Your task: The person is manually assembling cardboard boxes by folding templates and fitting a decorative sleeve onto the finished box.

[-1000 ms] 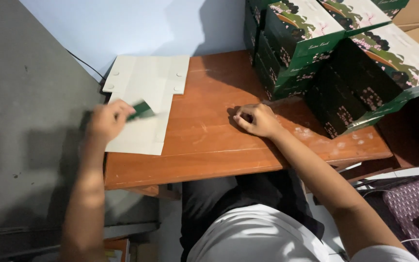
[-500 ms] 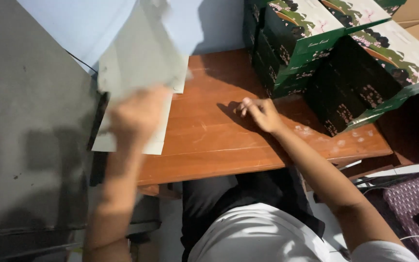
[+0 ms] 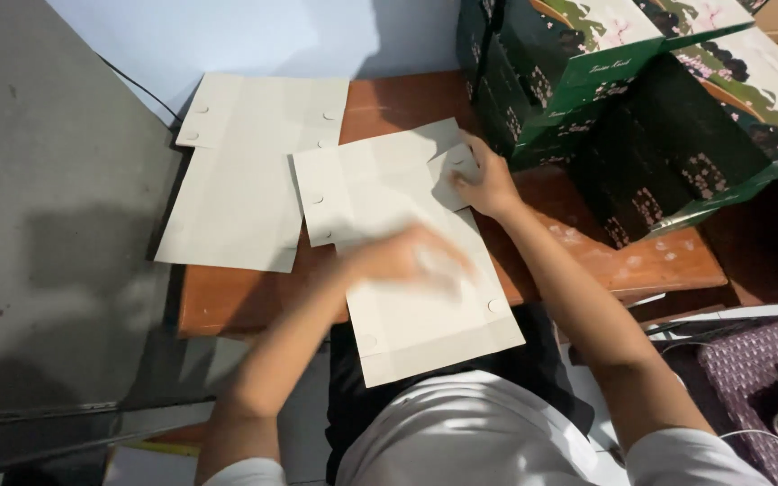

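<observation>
A flat, unfolded carton blank (image 3: 398, 270) lies pale side up across the front of the small wooden table (image 3: 227, 301), its near end hanging over the edge toward the person's lap. The right hand (image 3: 483, 184) presses a flap at the blank's far corner, fingers together and bent down on the card. The left hand (image 3: 407, 256) is over the middle of the sheet — blurred, so I cannot tell how its fingers are set. A second blank (image 3: 245, 171) lies just beside, to the left. Green printed boxes (image 3: 605, 99) are stacked at the right.
</observation>
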